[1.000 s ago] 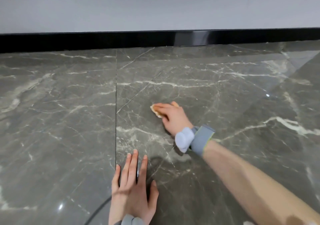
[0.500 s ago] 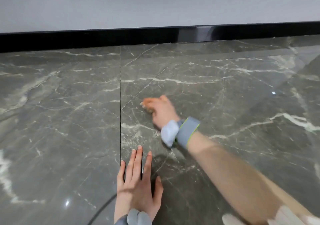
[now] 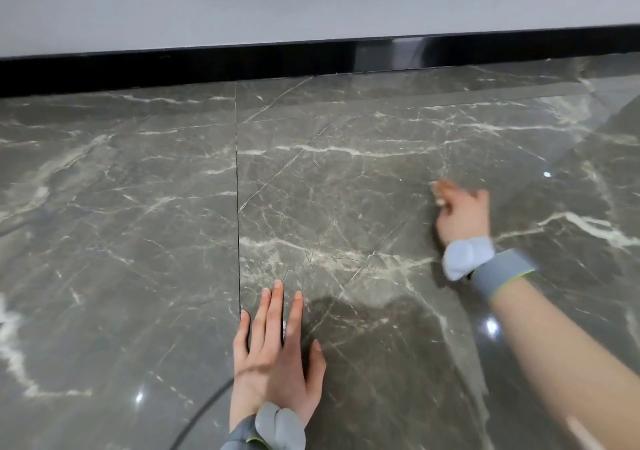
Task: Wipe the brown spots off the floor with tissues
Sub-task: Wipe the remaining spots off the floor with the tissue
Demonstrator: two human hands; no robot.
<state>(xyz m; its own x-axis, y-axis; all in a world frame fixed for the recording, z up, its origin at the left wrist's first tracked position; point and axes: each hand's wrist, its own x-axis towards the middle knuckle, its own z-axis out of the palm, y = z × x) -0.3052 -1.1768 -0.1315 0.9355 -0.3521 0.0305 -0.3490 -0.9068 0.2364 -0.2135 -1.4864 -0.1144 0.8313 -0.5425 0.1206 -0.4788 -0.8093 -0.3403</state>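
Two hands down: left hand (image 3: 277, 356) flat, fingers straight, bracing on floor (image 3: 121, 241). Right hand (image 3: 462, 215) is blurred, fingers curled round a stained tissue (image 3: 440, 200), well right of my left. Can't make out brown spots near either. Risks: the dirty wad smears residue, and my bracing palm slips on glossy tile.

A finished indoor room, home or office unclear: polished grey marble-look floor tiles (image 3: 138, 241) run up to a glossy black skirting board (image 3: 173, 67), with a plain pale wall (image 3: 242, 2) above it.
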